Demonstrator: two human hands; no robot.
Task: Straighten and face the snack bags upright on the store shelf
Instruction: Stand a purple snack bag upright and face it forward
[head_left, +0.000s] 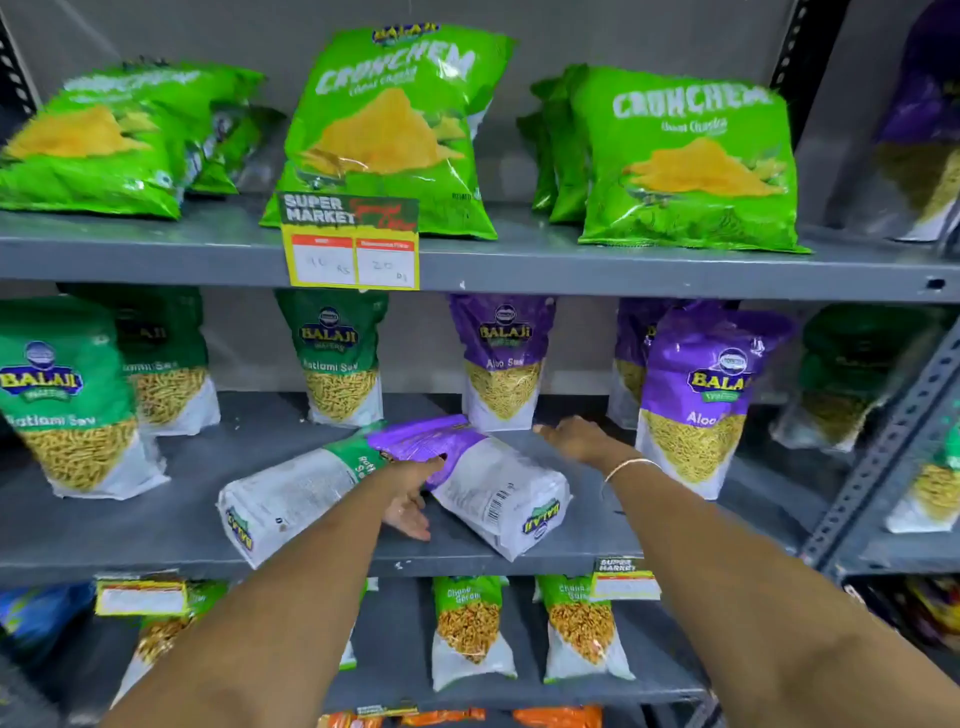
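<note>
A grey painted metal store shelf (156, 525) fills the view, with three boards stacked one above the other, a flat grey back panel behind them and a perforated steel upright (883, 457) slanting down at 3 o'clock.

On the middle board, near its front lip, two snack bags lie fallen on their backs: a purple-and-white plastic Aloo Sev bag (493, 483) at centre, its printed barcode side up and its top pointing toward 11 o'clock, and a green-and-white plastic Ratlami Sev bag (291, 493) at its 9 o'clock, partly tucked under the purple one.

The left hand (410, 493) reaches in between the two fallen bags, its fingers spread loosely and touching the purple bag's edge; whether it truly grasps anything cannot be told. The right hand (571, 436), a thin gold bangle (631, 467) on its wrist, lies open and flat at 1 o'clock of the purple bag, holding nothing.

Behind them other green and purple bags stand upright along the back, one purple standing Aloo Sev bag (691, 400) leaning forward at 3 o'clock.

On the top board, bright green Crunchem chip bags (685, 161) rest tilted back, and a yellow paper price tag (353, 244) hangs from the board's front edge at 12 o'clock.

The lowest board holds small green-topped Chana bags (467, 631) standing at 6 o'clock.
</note>
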